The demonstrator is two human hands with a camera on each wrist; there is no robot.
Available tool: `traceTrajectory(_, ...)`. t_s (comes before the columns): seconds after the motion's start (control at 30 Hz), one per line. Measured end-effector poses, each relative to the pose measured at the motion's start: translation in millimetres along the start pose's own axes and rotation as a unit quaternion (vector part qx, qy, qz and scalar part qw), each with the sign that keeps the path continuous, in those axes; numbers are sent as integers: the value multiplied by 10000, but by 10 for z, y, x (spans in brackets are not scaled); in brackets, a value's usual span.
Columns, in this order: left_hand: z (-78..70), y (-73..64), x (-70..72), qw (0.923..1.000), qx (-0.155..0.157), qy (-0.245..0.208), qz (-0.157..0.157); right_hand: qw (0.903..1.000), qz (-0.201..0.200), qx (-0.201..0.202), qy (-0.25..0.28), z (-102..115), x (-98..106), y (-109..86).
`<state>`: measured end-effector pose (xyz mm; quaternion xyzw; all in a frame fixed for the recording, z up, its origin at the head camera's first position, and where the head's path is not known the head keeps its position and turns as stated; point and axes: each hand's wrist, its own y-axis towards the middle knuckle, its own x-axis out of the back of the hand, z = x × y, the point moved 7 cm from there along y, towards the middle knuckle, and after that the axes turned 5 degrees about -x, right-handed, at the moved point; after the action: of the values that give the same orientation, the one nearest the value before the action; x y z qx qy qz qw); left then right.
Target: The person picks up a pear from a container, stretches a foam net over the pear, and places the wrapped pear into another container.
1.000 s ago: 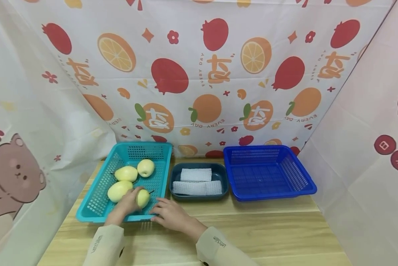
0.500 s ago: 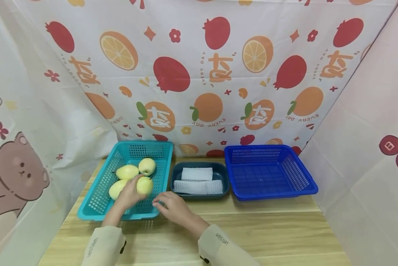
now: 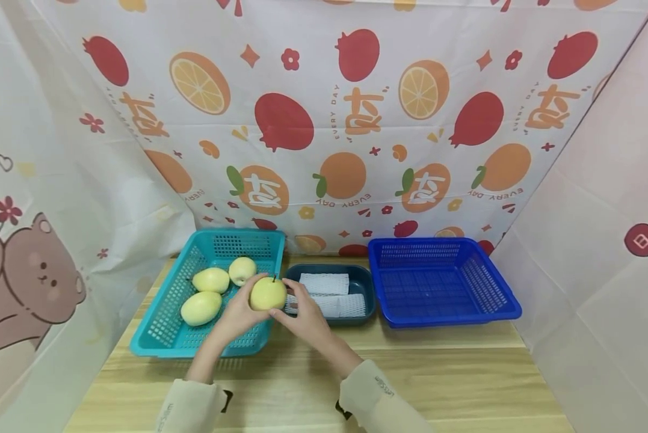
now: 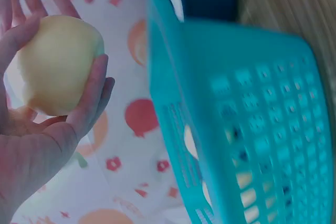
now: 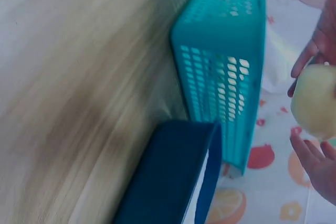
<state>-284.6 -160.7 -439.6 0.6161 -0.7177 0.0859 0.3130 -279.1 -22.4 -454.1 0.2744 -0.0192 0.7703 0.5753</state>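
Observation:
My left hand holds a yellow pear, stem up, above the right rim of the turquoise basket. In the left wrist view its thumb and fingers curl round the pear. My right hand is close at the pear's right side, thumb and fingers spread; in the right wrist view a small gap shows between its fingers and the pear. Three more pears lie in the basket, one of them a pear near the front. White foam net sleeves lie in the dark teal tray, partly hidden by my right hand.
A blue plastic basket with nothing in it stands to the right of the tray. All three containers line up at the back of the wooden table, before a fruit-print curtain. Printed sheets also hang at both sides.
My left hand has lifted the pear out of the turquoise basket and carried it right and up. My right hand has left the basket's rim and come up beside the pear, fingers spread.

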Motion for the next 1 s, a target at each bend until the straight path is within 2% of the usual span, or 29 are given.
traceTrajectory(0.2,-160,-42,-272,9984,73,-437,345,9969,341,-157,686,34,272,-163)
traceTrajectory(0.3,-233,-83,-419,9975,92,-542,447,9951,497,-312,800,25,397,-280)
traceTrajectory(0.5,-294,-161,-756,9956,-67,-710,606,9946,467,-658,647,-390,478,-446)
traceTrajectory(0.63,-287,-236,-967,9898,-168,-1014,986,9944,487,-751,563,-599,530,-570)
traceTrajectory(0.8,-215,-327,-1184,9748,-72,-1464,1680,9923,693,-863,551,-817,590,-735)
traceTrajectory(0.9,-135,-354,-1285,9711,22,-1499,1857,9877,949,-1016,719,-926,583,-802)
traceTrajectory(1.0,-60,-363,-1374,9722,11,-1435,1849,9831,1213,-1197,663,-1013,558,-841)
